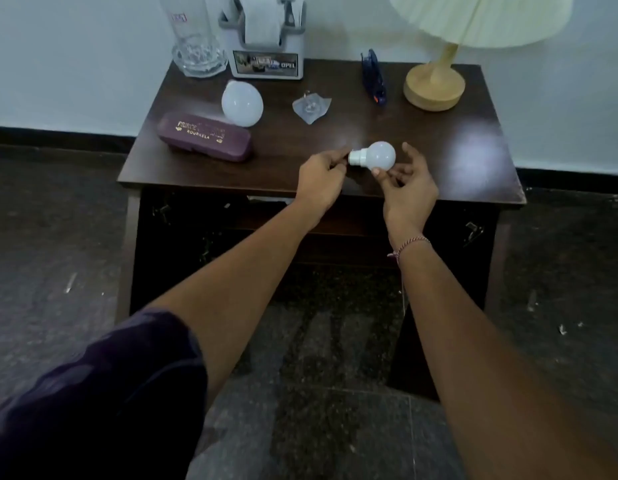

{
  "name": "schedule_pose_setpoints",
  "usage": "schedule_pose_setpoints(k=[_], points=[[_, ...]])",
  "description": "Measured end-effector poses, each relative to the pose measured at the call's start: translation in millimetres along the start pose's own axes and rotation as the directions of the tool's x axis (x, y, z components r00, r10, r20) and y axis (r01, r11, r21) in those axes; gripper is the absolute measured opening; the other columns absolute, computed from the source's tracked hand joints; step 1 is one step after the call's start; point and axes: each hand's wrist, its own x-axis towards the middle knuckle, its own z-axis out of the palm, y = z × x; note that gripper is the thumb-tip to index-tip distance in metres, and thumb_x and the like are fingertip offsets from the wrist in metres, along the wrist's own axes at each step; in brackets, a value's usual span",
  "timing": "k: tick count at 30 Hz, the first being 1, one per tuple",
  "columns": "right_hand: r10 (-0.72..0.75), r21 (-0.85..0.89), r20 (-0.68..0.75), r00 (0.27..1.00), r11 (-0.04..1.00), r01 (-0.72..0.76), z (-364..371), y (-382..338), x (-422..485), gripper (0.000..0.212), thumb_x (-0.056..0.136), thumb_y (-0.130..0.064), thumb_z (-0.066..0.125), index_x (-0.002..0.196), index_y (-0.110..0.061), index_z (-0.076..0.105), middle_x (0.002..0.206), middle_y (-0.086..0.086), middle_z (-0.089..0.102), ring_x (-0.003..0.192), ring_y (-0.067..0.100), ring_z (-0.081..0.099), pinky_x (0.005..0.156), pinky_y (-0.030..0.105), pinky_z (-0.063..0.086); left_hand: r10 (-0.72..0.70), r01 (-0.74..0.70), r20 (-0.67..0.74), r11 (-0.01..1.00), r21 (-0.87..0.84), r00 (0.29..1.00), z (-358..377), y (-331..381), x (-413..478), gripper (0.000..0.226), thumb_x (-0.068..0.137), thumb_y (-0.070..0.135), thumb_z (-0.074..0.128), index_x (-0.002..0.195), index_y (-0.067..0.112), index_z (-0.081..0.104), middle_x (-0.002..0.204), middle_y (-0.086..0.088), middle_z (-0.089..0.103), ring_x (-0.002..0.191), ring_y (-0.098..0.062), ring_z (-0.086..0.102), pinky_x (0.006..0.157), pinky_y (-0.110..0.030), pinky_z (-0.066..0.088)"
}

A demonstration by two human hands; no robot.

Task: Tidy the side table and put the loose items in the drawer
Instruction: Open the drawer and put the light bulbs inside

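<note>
A small white light bulb [378, 156] is held over the front of the dark wooden side table [439, 161]. My right hand [406, 185] grips its round glass end with thumb and fingers. My left hand [321, 174] pinches near its white base. Further back on the table lie a larger white bulb [241, 103], a maroon spectacle case [203, 136], a clear plastic wrapper [311, 107] and a blue tape dispenser [373, 77]. The drawer front [300, 220] under the tabletop is in shadow behind my arms.
A glass mug [196, 39] and a grey-white holder with an OPEL label [266, 39] stand at the back left. A lamp with a wooden base [434, 86] and pleated shade stands at the back right. A pale wall is behind; dark stone floor surrounds the table.
</note>
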Motion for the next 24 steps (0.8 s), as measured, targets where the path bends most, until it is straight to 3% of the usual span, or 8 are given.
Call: schedule_pose_setpoints(k=[5, 9, 13, 17, 21, 24], points=[[-0.088, 0.006, -0.012, 0.996, 0.996, 0.089, 0.3, 2.4, -2.5, 0.051, 0.078, -0.011, 0.072, 0.126, -0.021, 0.056, 0.114, 0.010, 0.061, 0.094, 0.010, 0.060, 0.082, 0.009, 0.046, 0.028, -0.029, -0.023, 0.998, -0.063, 0.999, 1.8, -6.0, 3.9, 0.037, 0.089, 0.004, 0.048, 0.125, 0.009, 0.059, 0.127, -0.006, 0.062, 0.118, -0.010, 0.053, 0.095, -0.016, 0.037], [-0.121, -0.013, -0.078, 0.990, 0.993, 0.120, 4.8, 8.6, -1.3, 0.042, 0.080, -0.022, 0.071, 0.121, -0.024, 0.060, 0.110, 0.003, 0.063, 0.086, 0.002, 0.057, 0.067, -0.006, 0.038, 0.074, -0.075, -0.012, 0.992, -0.098, 0.997, -1.8, -13.1, 12.3, 0.035, 0.088, 0.005, 0.052, 0.120, 0.010, 0.063, 0.122, -0.005, 0.065, 0.112, -0.010, 0.056, 0.096, -0.019, 0.040], [-0.167, -0.032, -0.125, 0.978, 0.986, 0.164, 8.9, 19.2, 2.7, 0.040, 0.079, -0.028, 0.071, 0.118, -0.027, 0.061, 0.106, 0.000, 0.065, 0.084, 0.002, 0.059, 0.063, -0.007, 0.036, 0.100, -0.096, 0.020, 0.987, -0.127, 0.995, -1.1, -23.0, 22.8, 0.032, 0.086, 0.005, 0.055, 0.116, 0.011, 0.066, 0.115, -0.005, 0.068, 0.105, -0.011, 0.060, 0.097, -0.023, 0.044], [-0.217, -0.033, -0.157, 0.964, 0.976, 0.214, 13.5, 26.3, 3.2, 0.039, 0.079, -0.030, 0.070, 0.116, -0.028, 0.061, 0.107, -0.002, 0.067, 0.090, 0.006, 0.064, 0.067, 0.004, 0.039, 0.135, -0.127, 0.059, 0.984, -0.129, 0.989, -3.8, -28.3, 36.1, 0.033, 0.084, 0.001, 0.056, 0.115, 0.008, 0.066, 0.111, -0.008, 0.069, 0.107, -0.016, 0.061, 0.100, -0.027, 0.045], [-0.248, -0.059, -0.146, 0.958, 0.969, 0.242, 13.1, 26.4, 2.5, 0.036, 0.079, -0.031, 0.070, 0.114, -0.029, 0.061, 0.106, -0.002, 0.068, 0.090, 0.008, 0.064, 0.073, 0.015, 0.040, 0.197, -0.185, 0.092, 0.976, -0.117, 0.976, -5.9, -31.0, 39.1, 0.033, 0.084, -0.003, 0.055, 0.114, 0.005, 0.066, 0.096, -0.004, 0.069, 0.085, -0.009, 0.061, 0.087, -0.023, 0.046], [-0.272, -0.050, -0.132, 0.953, 0.962, 0.268, 10.8, 26.9, 2.6, 0.037, 0.079, -0.029, 0.071, 0.114, -0.025, 0.061, 0.103, 0.002, 0.070, 0.091, 0.012, 0.065, 0.078, 0.021, 0.045, 0.220, -0.212, 0.090, 0.973, -0.088, 0.971, -7.5, -27.6, 36.3, 0.034, 0.085, -0.007, 0.053, 0.116, 0.001, 0.063, 0.108, -0.015, 0.068, 0.090, -0.014, 0.058, 0.092, -0.029, 0.046]])
